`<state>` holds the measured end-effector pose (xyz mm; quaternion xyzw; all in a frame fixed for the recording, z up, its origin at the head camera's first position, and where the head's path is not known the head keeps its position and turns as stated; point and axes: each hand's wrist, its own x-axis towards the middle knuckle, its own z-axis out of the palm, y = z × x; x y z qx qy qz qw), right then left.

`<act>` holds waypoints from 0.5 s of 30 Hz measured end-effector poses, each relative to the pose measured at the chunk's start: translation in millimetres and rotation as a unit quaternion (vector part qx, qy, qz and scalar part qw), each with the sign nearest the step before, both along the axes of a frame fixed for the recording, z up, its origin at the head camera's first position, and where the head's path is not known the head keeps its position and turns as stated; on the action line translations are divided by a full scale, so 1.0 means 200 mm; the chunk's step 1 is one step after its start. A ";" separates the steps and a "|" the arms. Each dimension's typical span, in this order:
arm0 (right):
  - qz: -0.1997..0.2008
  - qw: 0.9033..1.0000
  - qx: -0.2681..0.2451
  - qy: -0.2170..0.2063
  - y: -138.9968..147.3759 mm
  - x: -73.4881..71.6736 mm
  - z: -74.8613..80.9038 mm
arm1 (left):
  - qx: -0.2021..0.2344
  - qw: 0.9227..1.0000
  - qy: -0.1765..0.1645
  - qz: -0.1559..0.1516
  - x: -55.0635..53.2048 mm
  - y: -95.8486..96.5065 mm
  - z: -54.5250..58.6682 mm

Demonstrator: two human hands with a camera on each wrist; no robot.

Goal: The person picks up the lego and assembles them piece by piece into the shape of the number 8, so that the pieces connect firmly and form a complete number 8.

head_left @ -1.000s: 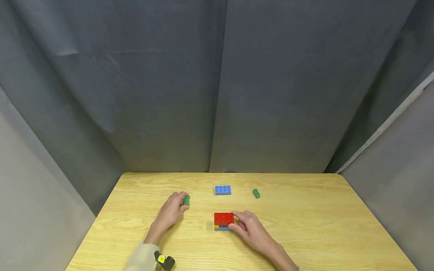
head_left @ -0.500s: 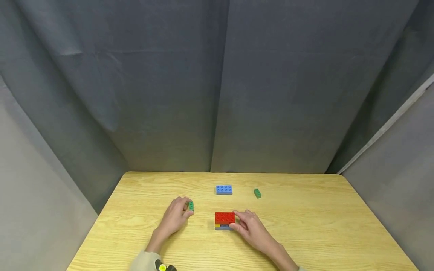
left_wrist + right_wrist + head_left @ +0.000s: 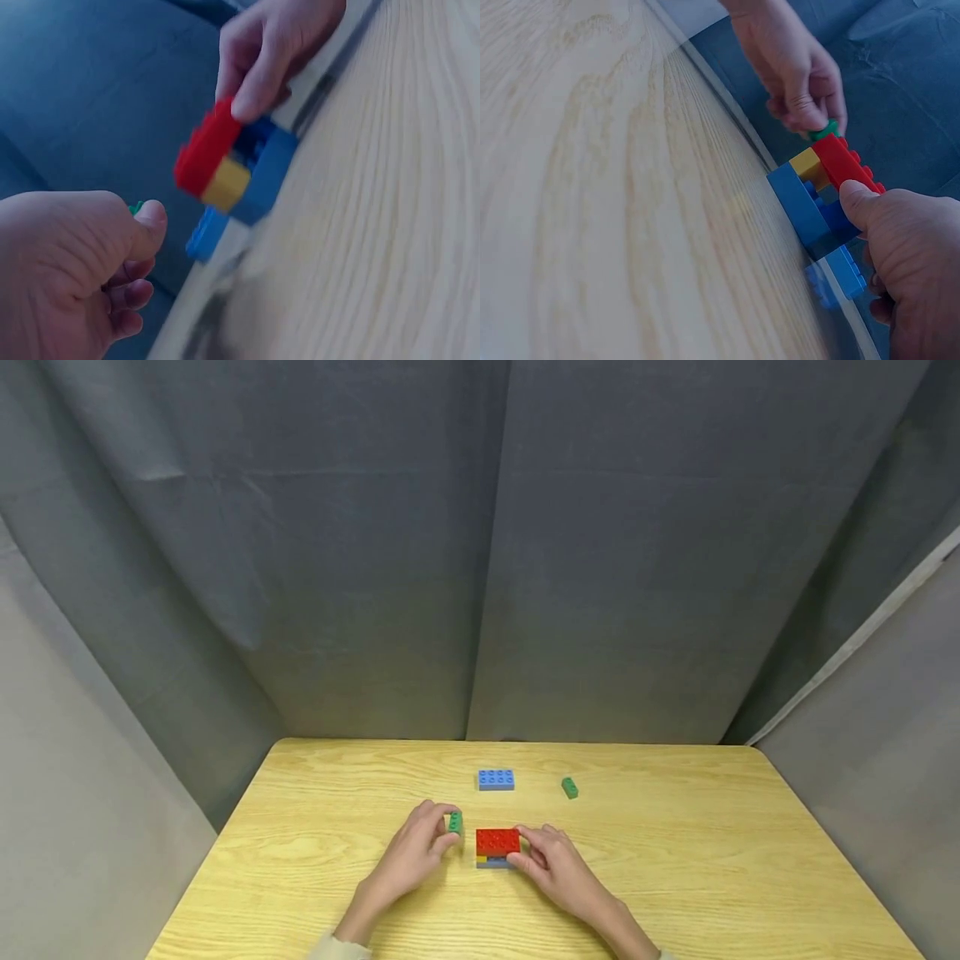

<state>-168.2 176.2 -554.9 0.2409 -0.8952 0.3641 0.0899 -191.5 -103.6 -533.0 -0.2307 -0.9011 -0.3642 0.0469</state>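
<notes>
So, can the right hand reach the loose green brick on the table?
Probably yes: nothing stands between the right hand and that green brick, though that hand is busy holding the stack.

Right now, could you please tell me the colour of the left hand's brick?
That brick is green, clearest in the head view.

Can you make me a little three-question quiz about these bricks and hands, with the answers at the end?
1. True or false: the left hand is pinching a green brick.
2. What colour tops the stack? A yellow, B red, C blue.
3. Which two bricks lie loose on the table, held by no hand?

Key: 1. True. 2. B. 3. The blue brick and the other green brick.
</notes>
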 end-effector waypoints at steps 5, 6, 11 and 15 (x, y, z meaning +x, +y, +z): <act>-0.002 1.000 0.001 0.006 0.00 0.00 0.00 | 0.006 1.000 0.010 -0.017 0.05 0.07 0.06; -0.003 1.000 0.002 0.007 0.00 0.00 -0.01 | 0.004 1.000 0.011 -0.020 0.05 0.08 0.06; -0.005 1.000 0.001 0.012 -0.01 0.00 -0.01 | -0.006 0.999 0.019 -0.029 0.07 0.11 0.08; -0.002 1.000 -0.004 0.011 -0.01 0.00 -0.01 | -0.018 0.999 0.016 -0.026 0.08 0.11 0.08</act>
